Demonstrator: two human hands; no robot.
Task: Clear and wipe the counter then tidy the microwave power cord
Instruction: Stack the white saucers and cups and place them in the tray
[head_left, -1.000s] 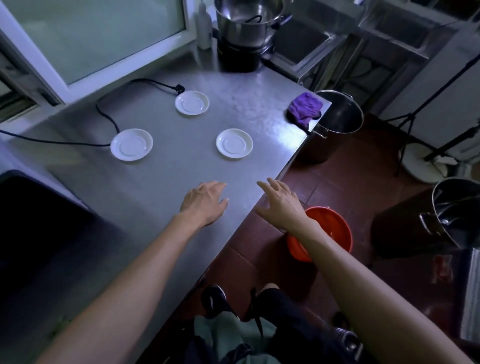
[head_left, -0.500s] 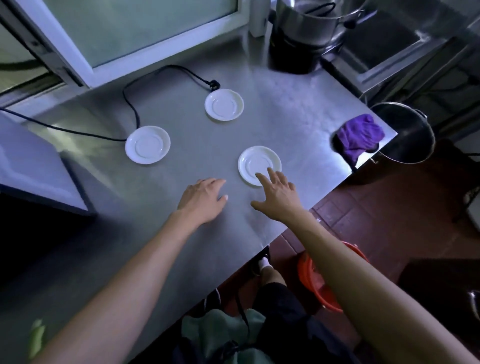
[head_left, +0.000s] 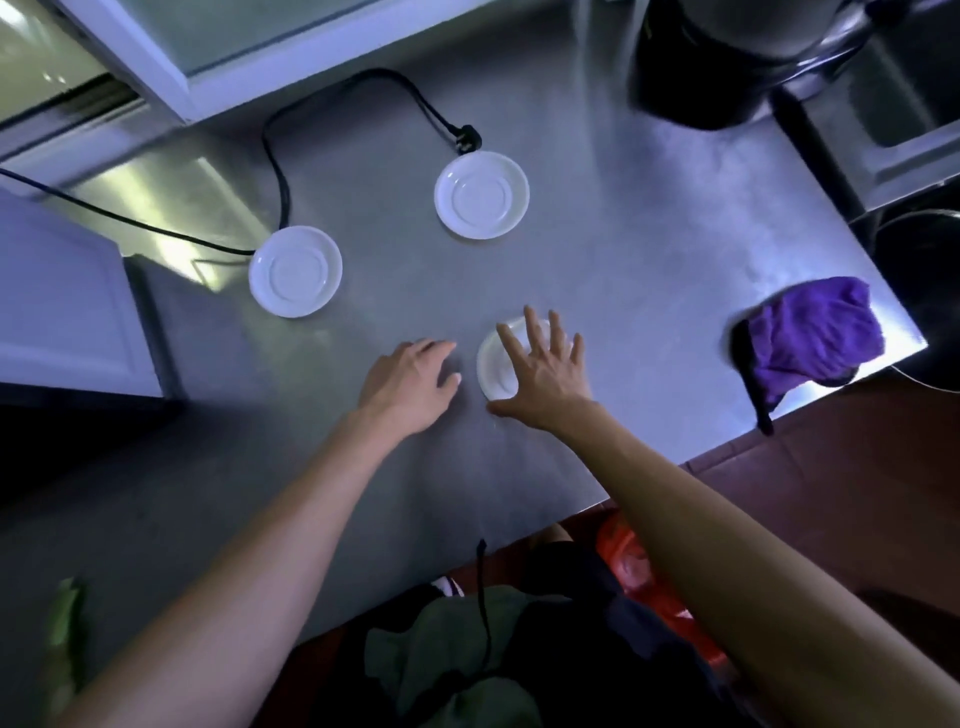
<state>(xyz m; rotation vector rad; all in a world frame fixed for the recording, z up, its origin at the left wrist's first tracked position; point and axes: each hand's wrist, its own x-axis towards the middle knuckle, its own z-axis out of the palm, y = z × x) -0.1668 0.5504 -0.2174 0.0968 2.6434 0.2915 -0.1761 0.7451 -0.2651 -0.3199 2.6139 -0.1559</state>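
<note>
While the right hand spreads straight fingers over the nearest saucer, covering much of it without gripping, the left hand rests just left of that saucer on the steel counter, fingers loosely bent and holding nothing. Beyond that saucer lie two more saucers, one far and one far-left. The black power cord loops behind them, its plug beside the far one. A purple cloth sits well right of the nearest saucer, at the counter's edge.
</note>
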